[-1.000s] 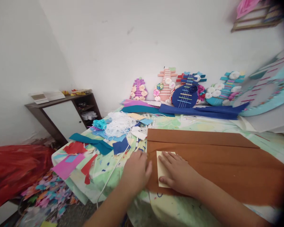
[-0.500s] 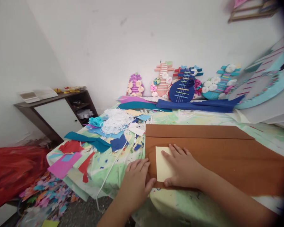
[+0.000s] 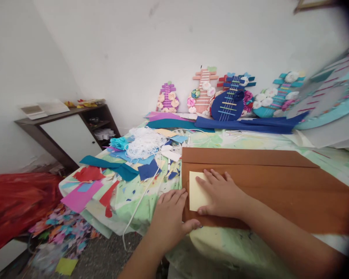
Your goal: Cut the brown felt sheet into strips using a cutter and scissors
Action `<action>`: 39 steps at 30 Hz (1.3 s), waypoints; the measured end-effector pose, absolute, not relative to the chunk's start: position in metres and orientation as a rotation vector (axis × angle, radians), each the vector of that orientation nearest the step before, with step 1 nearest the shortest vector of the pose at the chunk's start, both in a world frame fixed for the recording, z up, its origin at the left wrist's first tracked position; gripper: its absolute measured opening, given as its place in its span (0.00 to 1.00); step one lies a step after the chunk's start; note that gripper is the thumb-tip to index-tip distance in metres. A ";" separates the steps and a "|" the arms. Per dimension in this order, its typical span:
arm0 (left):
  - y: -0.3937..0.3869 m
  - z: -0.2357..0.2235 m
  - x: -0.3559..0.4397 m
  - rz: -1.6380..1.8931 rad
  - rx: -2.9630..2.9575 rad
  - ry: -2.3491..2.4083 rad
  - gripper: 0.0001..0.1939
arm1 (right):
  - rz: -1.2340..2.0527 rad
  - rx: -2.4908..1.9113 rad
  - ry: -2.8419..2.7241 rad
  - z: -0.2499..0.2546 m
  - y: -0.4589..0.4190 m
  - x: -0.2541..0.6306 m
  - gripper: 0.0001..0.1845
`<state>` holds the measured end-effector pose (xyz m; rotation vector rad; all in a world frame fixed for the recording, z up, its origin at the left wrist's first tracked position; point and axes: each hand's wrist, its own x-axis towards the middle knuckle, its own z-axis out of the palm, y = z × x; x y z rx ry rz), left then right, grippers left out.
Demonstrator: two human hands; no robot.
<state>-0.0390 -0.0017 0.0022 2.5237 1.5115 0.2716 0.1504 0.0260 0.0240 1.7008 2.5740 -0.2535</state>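
A large sheet of brown paper (image 3: 267, 193) lies on the table near its front edge, with a folded strip or second layer along its far side. On its left part rests a small cream-coloured rectangle of paper or card (image 3: 196, 195). My right hand (image 3: 221, 193) lies flat over the right part of this cream piece, fingers spread. At the brown sheet's left edge is my left hand (image 3: 171, 213), its fingertips touching the edge and its thumb stretched along the near corner. Neither hand is closed round anything.
Left of the sheet lie a heap of white cord (image 3: 145, 143) and coloured scraps (image 3: 149, 169). Several decorated lute-shaped crafts (image 3: 228, 102) lean against the wall. A low cabinet (image 3: 68, 133) stands at the left, a red plastic bag (image 3: 20, 205) below it. Paper bits (image 3: 64, 228) cover the floor.
The cream piece and my right hand have shifted slightly left and away from me on the brown sheet. My left thumb now reaches further right. The view has tilted a little.
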 end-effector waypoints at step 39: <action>-0.001 0.006 -0.039 0.251 2.515 1.511 0.34 | -0.298 1.577 2.550 0.030 0.043 0.148 0.53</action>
